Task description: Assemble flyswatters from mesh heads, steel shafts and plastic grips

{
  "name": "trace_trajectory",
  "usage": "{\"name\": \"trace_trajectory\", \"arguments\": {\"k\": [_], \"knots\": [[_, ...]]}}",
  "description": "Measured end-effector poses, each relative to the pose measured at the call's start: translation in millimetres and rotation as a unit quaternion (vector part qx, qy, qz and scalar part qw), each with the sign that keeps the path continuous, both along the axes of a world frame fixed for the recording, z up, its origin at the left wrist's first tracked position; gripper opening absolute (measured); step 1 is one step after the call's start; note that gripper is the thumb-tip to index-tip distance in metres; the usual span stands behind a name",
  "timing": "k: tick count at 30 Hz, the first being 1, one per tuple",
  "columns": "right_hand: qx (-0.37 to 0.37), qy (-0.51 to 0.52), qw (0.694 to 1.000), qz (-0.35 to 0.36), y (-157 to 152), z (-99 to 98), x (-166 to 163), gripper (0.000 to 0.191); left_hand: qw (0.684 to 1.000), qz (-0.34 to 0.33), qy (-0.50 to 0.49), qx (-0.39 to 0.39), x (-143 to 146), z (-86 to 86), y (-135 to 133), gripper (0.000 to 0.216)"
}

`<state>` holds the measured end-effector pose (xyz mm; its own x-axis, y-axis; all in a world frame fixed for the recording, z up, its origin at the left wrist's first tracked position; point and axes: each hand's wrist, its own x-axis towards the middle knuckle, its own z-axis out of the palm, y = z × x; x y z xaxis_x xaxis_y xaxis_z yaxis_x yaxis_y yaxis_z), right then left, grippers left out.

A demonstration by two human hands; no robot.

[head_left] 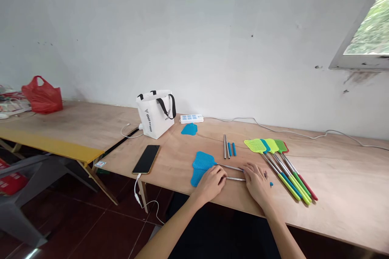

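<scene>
Two blue fly swatters lie side by side at the table's front edge, heads to the left. My left hand (212, 179) is closed on the nearer fly swatter (235, 179), by the neck below its head. Closed over its handle end is my right hand (257, 179), which also covers part of the farther fly swatter (204, 158); a blue tip pokes out beyond the fingers. Behind the hands lie metal tubes (225, 146) and two blue grips (231, 149). A loose blue swatter head (189, 129) rests farther back.
Several fly swatters (279, 170) in yellow-green, blue, green and red lie fanned out on the right. On the left are a phone (146, 159) on a cable and a white bag (154, 115). A power strip (191, 118) sits by the wall, its cord (291, 132) running right.
</scene>
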<state>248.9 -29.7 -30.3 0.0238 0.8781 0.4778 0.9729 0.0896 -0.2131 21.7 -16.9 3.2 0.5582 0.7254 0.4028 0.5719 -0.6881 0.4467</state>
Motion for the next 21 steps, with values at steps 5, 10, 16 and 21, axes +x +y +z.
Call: {"name": "trace_trajectory", "arguments": {"k": [5, 10, 16, 21], "knots": [[0.034, 0.03, 0.998, 0.045, -1, 5.0, -5, 0.035, 1.0, 0.001, 0.014, 0.014, 0, -0.3, 0, 0.011], [0.023, 0.05, 0.988, 0.147, -4, 12.2, -8, 0.032, 1.0, 0.001, 0.019, 0.022, 0, -2.1, 0, 0.01], [-0.022, 0.074, 0.971, 0.227, -7, 16.4, -10, 0.022, 0.999, 0.01, 0.027, 0.03, 0, -1.1, 1, 0.006], [-0.014, 0.08, 0.965, 0.249, -8, 19.1, -13, 0.018, 0.998, 0.025, 0.033, 0.051, 2, -2.2, 0, 0.004]]}}
